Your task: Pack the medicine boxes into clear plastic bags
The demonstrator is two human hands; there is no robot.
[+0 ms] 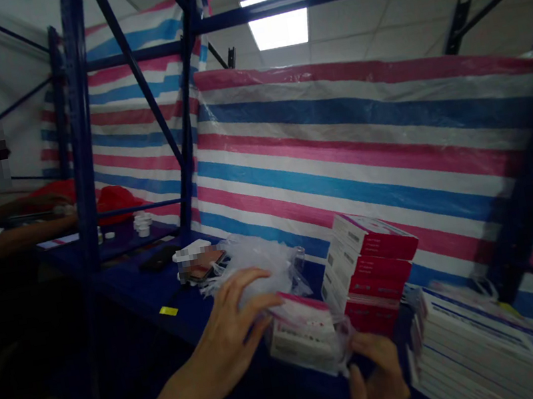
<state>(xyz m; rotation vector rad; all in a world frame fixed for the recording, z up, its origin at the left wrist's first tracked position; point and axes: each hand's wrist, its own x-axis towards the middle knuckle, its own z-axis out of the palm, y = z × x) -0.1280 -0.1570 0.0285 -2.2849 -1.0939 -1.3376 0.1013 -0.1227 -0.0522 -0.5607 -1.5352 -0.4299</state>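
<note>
Blue metal shelving point(82, 121), backed by a sheet striped red, white and blue point(362, 137), carries a dark blue table point(159, 290). One small white-and-pink box wrapped in clear plastic point(305, 335) is grasped at the table's near edge: the left hand point(231, 340) is closed over its left end, and the right hand point(379, 380) pinches the wrapping at its lower right corner. Just behind it, three pink-and-white boxes point(370, 264) are stacked. One pile of flat cartons point(478, 355) lies at the right edge. Crumpled clear plastic point(256, 262) lies behind the left hand. Another person's arms point(12, 226) are seen at the far left.
</note>
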